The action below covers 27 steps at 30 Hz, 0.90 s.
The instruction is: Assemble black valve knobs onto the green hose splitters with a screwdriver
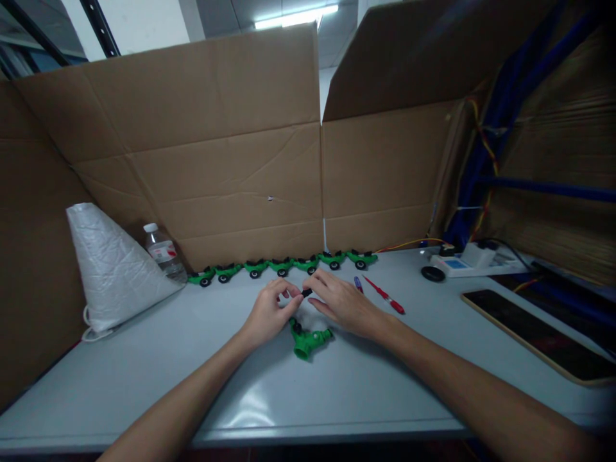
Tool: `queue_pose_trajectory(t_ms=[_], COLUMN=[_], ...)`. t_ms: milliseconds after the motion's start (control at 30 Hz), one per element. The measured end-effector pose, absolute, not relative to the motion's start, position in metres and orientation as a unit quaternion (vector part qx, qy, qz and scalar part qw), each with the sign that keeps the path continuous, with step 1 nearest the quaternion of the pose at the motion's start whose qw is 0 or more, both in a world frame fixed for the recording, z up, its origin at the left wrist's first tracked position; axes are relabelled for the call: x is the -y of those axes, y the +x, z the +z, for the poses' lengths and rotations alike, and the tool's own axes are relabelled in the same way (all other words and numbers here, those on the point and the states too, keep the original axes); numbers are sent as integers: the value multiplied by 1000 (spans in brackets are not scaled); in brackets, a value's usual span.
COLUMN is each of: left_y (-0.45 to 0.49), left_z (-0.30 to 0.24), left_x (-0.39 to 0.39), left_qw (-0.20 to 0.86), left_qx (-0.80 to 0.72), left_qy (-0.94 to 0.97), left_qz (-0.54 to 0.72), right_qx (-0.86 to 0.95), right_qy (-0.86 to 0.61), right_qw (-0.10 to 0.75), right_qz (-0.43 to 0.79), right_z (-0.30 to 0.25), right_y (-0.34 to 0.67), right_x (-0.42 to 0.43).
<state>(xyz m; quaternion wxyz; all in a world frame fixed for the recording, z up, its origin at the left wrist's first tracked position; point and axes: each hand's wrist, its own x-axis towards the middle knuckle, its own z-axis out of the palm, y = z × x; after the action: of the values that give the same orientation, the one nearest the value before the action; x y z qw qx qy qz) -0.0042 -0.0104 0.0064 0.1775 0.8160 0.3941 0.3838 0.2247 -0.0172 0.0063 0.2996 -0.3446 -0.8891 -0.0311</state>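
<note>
A small black part [307, 292] is between my two hands above the table. My left hand [272, 309] pinches its left end between thumb and fingertips. The fingertips of my right hand [339, 301] close on the part from the other side, with the thumb a little apart below. Just under my hands lies a green plastic toy body [310, 342], with a round open end toward me and a dark piece at its upper left. Beyond my fingers, several green toy vehicles [282, 266] with black wheels stand in a row along the cardboard.
Right of my right hand lie a red screwdriver [385, 295] and a small blue-purple tool [358, 284]. Farther right are a black ring [433, 274], a white power strip [474, 262] and a large phone [534, 333]. A silvery bag [113, 269] and a bottle [163, 251] stand left.
</note>
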Motion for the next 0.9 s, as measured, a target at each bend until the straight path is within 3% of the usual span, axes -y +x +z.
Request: queue_pose_trajectory(t_ms=[500,900], left_y=[-1,-3], left_z=[-2,-2], left_x=[4,4], left_qw=[407,391], left_qx=[-386,-397], left_qy=[725,726], left_qz=[399,403], right_qx=[885,887], right_qy=[-320,-327], right_qw=[331,319], right_qz=[-78,-67], right_z=[1,1], right_y=[229,227], right_x=[10,11])
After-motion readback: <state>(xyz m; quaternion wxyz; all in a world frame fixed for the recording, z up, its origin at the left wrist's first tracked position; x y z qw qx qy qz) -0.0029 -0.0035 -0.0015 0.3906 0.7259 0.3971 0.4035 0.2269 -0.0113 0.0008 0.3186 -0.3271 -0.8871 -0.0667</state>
